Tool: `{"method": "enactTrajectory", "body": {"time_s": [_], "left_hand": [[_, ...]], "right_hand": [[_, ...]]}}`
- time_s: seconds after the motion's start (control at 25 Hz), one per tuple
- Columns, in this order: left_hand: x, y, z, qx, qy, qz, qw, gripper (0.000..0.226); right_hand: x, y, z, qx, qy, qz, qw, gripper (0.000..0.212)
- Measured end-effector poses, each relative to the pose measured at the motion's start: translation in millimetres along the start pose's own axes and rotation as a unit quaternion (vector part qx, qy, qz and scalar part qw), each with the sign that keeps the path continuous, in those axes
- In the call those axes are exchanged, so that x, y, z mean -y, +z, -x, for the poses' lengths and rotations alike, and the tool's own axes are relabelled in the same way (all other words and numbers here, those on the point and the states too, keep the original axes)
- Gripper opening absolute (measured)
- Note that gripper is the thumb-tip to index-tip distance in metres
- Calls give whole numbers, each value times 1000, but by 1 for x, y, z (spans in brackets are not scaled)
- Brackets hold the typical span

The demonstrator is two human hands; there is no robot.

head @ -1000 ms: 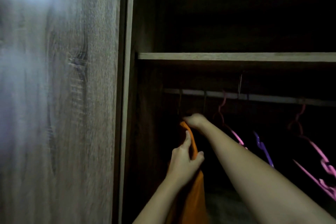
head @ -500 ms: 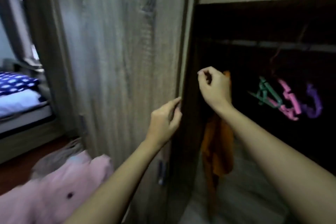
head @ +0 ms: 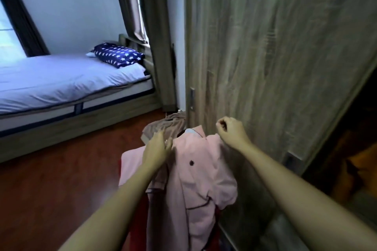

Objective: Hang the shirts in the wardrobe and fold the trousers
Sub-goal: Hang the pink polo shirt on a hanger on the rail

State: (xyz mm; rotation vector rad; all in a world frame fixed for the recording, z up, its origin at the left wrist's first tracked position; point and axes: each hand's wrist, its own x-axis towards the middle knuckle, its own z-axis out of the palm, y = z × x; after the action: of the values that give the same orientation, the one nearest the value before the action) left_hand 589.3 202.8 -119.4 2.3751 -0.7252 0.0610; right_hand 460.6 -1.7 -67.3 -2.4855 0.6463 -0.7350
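The step in hand looks like picking up a shirt to hang. Nearest the camera, the pink shirt (head: 195,185) lies draped over a heap of clothes, with something red (head: 138,222) showing under it; what carries the heap is hidden.

The left hand (head: 158,150) rests on the shirt near its collar. Its fingers (head: 168,142) are fairly straight and lie on the cloth without gripping it. The right hand (head: 231,131) hovers just above the shirt's other shoulder with its fingers curled into a loose fist. I can see nothing in it, and I cannot tell whether it touches the cloth.

The next move probably calls for both hands to close on the shoulders or collar and lift the shirt clear of the heap without dragging the clothes beneath. No hanger shows near the heap, so one may have to be fetched.

Just behind the pink shirt lies a brown garment (head: 165,127), possibly trousers to fold. The wardrobe door (head: 265,63) stands beside the heap. In the dark opening to its right, orange cloth (head: 360,162) shows, so one shirt seems to be inside already. Farther off is the bed (head: 61,81), well apart from the clothes.
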Motion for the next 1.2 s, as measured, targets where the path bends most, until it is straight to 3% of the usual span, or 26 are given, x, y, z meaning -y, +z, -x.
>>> {"method": "enactTrajectory", "body": {"time_s": [0.16,0.32,0.4,0.48,0.56,0.64,0.72,0.8,0.88,0.96,1.04,1.12,1.2], "left_hand": [[40,26,8,52,35,-147,987,67],[55,43,8,29,38,-209,977,80],[56,45,5,30,40,-215,975,81],[56,43,6,39,48,-209,976,83],[53,37,6,57,35,-163,984,80],[47,30,-2,48,5,-31,998,76],[31,13,-21,4,-26,160,987,73],[5,-9,-42,-25,-1,244,970,56],[-19,-31,-62,16,72,242,968,60],[-39,-42,-77,134,119,246,952,77],[-52,-41,-86,268,155,206,928,78],[-54,-29,-91,324,210,105,916,60],[-51,-18,-88,305,238,25,922,32]], "right_hand": [[-5,61,-28,84,30,28,996,30],[-19,109,-59,147,114,60,981,48],[-27,125,-67,164,135,87,973,41],[-25,131,-67,110,149,43,982,27],[-14,127,-69,-6,139,-81,987,23],[9,108,-71,-88,50,-221,970,18],[39,79,-70,-86,-17,-342,936,17],[65,47,-64,-51,-64,-423,903,18],[76,25,-56,-35,-120,-432,893,19],[78,11,-48,-31,-141,-455,879,22],[82,1,-41,-18,-118,-513,850,21],[84,-4,-34,-5,-105,-570,815,21],[82,-6,-29,-3,-99,-591,801,28]]}}
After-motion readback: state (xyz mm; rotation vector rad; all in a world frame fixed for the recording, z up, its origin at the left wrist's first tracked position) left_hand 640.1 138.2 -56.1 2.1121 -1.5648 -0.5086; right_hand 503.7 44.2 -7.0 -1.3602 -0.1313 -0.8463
